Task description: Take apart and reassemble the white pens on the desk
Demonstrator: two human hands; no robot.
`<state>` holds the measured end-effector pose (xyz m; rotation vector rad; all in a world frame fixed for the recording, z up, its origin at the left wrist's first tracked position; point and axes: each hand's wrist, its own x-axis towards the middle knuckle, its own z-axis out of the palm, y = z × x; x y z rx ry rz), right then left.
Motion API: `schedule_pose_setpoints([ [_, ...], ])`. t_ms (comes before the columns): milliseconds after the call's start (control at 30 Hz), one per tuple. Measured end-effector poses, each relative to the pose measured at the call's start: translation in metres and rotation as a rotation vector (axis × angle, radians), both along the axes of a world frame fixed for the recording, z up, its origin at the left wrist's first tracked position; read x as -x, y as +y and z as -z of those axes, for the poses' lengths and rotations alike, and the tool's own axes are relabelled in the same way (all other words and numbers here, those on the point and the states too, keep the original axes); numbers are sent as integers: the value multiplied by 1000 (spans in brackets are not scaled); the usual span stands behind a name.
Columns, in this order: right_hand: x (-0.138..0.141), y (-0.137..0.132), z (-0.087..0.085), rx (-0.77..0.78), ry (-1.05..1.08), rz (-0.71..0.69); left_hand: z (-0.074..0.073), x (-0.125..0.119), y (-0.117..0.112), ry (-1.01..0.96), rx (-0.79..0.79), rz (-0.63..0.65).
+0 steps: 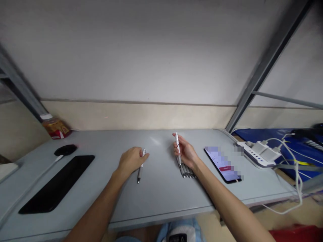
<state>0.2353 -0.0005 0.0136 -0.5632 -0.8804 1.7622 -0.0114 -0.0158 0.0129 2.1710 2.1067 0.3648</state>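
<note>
My left hand [131, 160] is closed, thumb and fingers at the upper end of a white and grey pen [140, 173]. That pen's dark, silvery tip points toward the table's front edge. My right hand [185, 151] is closed around another white pen [177, 144], held tilted nearly upright with its tip down. Just below the right hand, several similar pens [187, 174] lie side by side on the grey table [158, 195], tips toward me. The right hand and wrist hide their upper parts.
A phone with a lit screen [223, 164] lies right of my right forearm, near a white power strip [254, 155] with plugged-in chargers and cables. On the left are a black flat pad [58, 185], a black mouse-like object [65, 150] and a bottle with a white cap [56, 127].
</note>
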Motion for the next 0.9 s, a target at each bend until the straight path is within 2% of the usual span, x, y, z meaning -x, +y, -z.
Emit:
schedule_pose_setpoints([
  [167, 4, -4, 2, -79, -272, 109, -2, -3, -4, -27, -11, 53],
  [233, 4, -3, 6, -182, -468, 195, -2, -6, -4, -30, -18, 72],
  [400, 2, 3, 15, -562, -1071, 439, -1, -10, -6, -20, -42, 106],
  [533, 2, 0, 19, -694, -1450, 486, -2, -14, -8, -9, -59, 119],
  [700, 2, -2, 22, -681, -1646, 474, -4, -16, -9, -66, -58, 129],
  [900, 0, -1, 24, -708, -1669, 438, -5, -18, -10, -156, -83, 151],
])
